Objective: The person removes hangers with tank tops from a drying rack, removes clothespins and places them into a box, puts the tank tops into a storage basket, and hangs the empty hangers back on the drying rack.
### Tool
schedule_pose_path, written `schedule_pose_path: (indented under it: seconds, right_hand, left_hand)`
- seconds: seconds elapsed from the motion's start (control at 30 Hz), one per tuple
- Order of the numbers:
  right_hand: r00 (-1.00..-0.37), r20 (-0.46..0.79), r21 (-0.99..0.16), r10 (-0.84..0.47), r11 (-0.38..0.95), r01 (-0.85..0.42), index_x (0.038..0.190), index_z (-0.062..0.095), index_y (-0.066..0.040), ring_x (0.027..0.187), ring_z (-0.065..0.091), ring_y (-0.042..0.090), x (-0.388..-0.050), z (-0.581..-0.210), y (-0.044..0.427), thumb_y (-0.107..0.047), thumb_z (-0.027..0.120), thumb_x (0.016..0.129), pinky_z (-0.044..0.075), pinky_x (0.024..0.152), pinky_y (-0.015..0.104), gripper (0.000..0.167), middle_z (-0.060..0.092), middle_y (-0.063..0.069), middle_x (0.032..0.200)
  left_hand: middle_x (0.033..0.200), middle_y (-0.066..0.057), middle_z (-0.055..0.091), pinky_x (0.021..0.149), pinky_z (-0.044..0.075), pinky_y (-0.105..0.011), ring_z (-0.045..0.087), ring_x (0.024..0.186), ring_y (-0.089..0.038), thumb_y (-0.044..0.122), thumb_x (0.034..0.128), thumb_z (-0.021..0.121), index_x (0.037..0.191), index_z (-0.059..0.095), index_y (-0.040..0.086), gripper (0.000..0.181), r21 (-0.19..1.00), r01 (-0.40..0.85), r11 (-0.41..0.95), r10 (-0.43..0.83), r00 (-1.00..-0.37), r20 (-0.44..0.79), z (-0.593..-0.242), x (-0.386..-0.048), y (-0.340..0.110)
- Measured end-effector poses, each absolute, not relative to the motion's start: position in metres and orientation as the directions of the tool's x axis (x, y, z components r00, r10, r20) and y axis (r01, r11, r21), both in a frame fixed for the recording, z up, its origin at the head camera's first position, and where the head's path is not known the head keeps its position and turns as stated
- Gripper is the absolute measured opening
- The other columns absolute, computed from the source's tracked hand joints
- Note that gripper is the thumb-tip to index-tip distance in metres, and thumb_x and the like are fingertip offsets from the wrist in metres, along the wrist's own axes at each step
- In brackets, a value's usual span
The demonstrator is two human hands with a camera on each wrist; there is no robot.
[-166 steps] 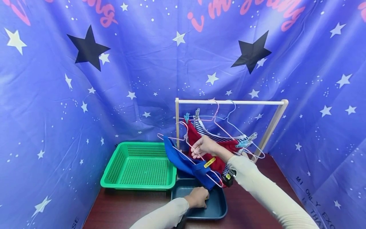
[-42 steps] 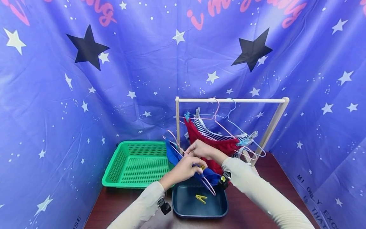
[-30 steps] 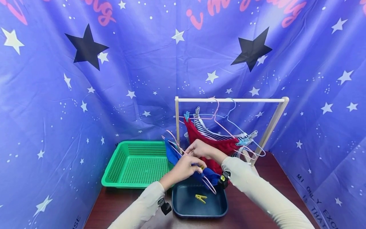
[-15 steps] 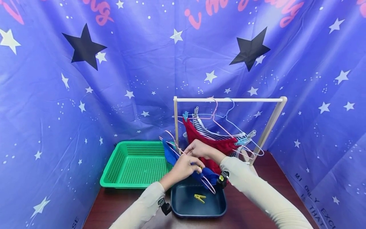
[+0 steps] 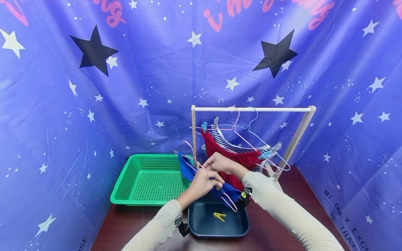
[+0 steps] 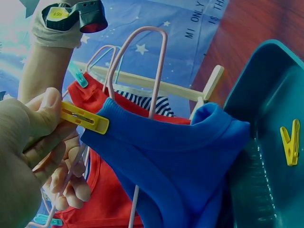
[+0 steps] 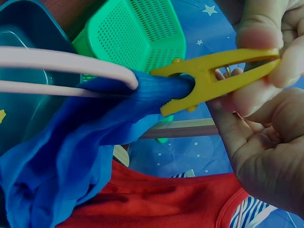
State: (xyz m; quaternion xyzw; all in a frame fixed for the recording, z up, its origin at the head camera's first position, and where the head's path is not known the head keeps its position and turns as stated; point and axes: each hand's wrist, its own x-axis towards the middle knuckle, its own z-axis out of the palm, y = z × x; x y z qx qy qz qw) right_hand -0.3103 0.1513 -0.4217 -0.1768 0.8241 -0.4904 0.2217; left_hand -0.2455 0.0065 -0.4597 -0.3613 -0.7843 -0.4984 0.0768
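Clothespin [image 7: 206, 81], yellow, clamped on the edge of the blue garment [image 6: 166, 152], and I see the left hand [image 5: 202, 182] pinching its handles! Right hand [image 5: 220, 163] grips the pink hanger [image 7: 57, 61], fingertips hidden behind the left in my head view. Just below, the dark tray [image 5: 213, 229] carries a second yellow clip [image 6: 290, 156]. Blue cloth covers one corner of the green basket [image 5: 124, 199]; beyond, the red garment [image 7: 175, 202] masks most of a striped one [image 5: 223, 140].
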Motion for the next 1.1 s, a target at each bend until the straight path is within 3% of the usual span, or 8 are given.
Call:
schedule_pose_path:
  seconds: [0.5,0.7,0.9,1.1]
  right_hand:
    - [-0.847,-0.195,-0.892,-0.494,0.448,-0.056,0.102,0.075,0.014,0.067,0.064,0.008,-0.311,-0.422,0.153,0.019,0.055,0.08,0.054,0.058,0.02,0.03,0.077,0.013,0.087]
    - [-0.848,-0.182,-0.894,-0.498,0.444,-0.068,0.103,0.074,0.014,0.069,0.066,0.007,-0.31,-0.424,0.153,0.019,0.055,0.08,0.056,0.062,0.021,0.03,0.078,0.017,0.09]
    - [-0.846,-0.176,-0.899,-0.504,0.432,-0.071,0.104,0.073,0.016,0.069,0.066,0.007,-0.308,-0.425,0.154,0.021,0.052,0.079,0.054,0.059,0.019,0.033,0.077,0.02,0.092]
    - [-0.854,-0.12,-0.877,-0.506,0.458,-0.148,0.095,0.077,0.011,0.063,0.058,0.006,-0.309,-0.432,0.157,0.013,0.062,0.078,0.05,0.055,0.019,0.023,0.077,0.007,0.078]
  left_hand:
    - [0.08,-0.008,0.078,0.066,0.058,-0.017,0.072,0.07,-0.007,0.006,0.0875,0.079,0.085,0.081,0.002,0.005,0.808,0.544,0.228,0.453,-0.794,0.406,-0.458,-0.245,0.009]
    - [0.079,-0.007,0.078,0.064,0.057,-0.019,0.069,0.072,-0.002,0.008,0.0859,0.081,0.084,0.081,0.003,0.005,0.834,0.504,0.223,0.436,-0.817,0.377,-0.46,-0.247,0.009]
    - [0.08,-0.007,0.079,0.065,0.058,-0.019,0.072,0.075,-0.007,0.008,0.0849,0.081,0.086,0.082,0.002,0.006,0.836,0.503,0.218,0.435,-0.818,0.378,-0.462,-0.249,0.009]
    - [0.086,-0.01,0.079,0.073,0.06,-0.021,0.075,0.078,-0.011,0.004,0.0865,0.079,0.088,0.082,0.004,0.004,0.898,0.421,0.129,0.422,-0.843,0.335,-0.458,-0.25,0.007]
